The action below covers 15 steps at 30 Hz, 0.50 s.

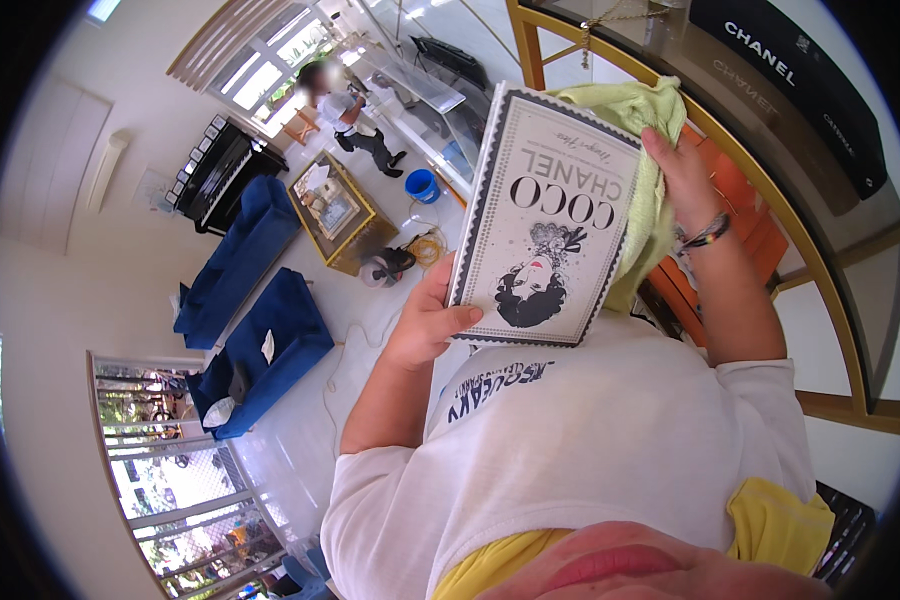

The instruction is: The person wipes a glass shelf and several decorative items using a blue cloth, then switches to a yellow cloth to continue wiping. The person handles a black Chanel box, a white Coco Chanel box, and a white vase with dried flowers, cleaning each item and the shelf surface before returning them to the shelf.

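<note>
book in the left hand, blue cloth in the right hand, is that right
Not quite: the cloth is pale green, not blue, as the head view shows. The book is in the left hand, the cloth in the right hand.

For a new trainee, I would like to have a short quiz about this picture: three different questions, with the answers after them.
1. What is the left hand holding?
2. True or false: the right hand holds a pale green cloth.
3. What colour is the bucket? a) red b) blue c) yellow

Key: 1. A book; 2. True; 3. b
</note>
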Motion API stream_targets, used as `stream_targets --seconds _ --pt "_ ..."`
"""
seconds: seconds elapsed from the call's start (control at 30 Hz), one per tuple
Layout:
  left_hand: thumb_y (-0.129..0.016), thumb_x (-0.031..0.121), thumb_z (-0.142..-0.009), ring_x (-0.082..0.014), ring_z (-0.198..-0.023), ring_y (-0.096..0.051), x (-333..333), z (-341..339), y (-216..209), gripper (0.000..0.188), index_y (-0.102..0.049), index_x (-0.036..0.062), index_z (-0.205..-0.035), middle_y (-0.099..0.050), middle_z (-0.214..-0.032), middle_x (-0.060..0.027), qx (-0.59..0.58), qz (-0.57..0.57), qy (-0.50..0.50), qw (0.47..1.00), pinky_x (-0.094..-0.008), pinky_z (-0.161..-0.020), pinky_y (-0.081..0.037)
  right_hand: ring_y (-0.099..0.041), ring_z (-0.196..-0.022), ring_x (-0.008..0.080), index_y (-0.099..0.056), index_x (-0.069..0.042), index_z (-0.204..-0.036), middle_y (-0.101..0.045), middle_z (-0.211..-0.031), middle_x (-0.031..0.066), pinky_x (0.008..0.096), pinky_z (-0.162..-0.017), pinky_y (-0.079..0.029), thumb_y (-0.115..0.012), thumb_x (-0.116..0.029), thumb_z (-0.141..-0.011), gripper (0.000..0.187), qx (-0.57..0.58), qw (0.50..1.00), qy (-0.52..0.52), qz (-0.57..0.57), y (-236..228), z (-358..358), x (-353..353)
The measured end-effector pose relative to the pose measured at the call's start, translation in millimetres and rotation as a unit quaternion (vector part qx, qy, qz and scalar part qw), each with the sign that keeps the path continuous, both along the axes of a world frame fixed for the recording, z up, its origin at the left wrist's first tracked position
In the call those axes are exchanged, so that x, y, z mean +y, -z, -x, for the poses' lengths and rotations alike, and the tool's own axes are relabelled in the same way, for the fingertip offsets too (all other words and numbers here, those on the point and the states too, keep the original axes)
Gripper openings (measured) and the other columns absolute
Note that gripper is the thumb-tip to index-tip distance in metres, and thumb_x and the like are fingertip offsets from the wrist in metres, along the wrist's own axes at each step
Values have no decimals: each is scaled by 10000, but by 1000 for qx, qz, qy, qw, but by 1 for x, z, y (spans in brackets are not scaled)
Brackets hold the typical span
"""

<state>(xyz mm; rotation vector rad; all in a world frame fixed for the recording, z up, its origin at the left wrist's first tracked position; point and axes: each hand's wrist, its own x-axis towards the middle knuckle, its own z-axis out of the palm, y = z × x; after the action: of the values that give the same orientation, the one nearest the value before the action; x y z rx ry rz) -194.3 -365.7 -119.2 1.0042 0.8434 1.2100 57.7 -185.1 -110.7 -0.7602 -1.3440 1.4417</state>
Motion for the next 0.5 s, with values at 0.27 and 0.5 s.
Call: stream_targets --seconds 0.27,0.5 --pt "-592 50 -663 -193 -1037 -523 -2 -5 10 597 -414 -40 -1226 -546 -1146 -115 -74 -22 -42 996 -303 -889 -396 -521 -1008 160 -411 20 -1213 -532 -1134 97 293 -859 -428 -579 -334 -847 536 163 985 -3 56 19 7 -28" --pt "-593 44 -666 -244 -1007 -559 4 -8 13 578 -419 -40 -1210 -550 -1129 -157 -97 -69 -113 986 -341 -873 -444 -546 -955 166 -463 17 -1172 -569 -1045 83 290 -838 -437 -584 -357 -842 513 -97 981 -135 98 55 3 -63"
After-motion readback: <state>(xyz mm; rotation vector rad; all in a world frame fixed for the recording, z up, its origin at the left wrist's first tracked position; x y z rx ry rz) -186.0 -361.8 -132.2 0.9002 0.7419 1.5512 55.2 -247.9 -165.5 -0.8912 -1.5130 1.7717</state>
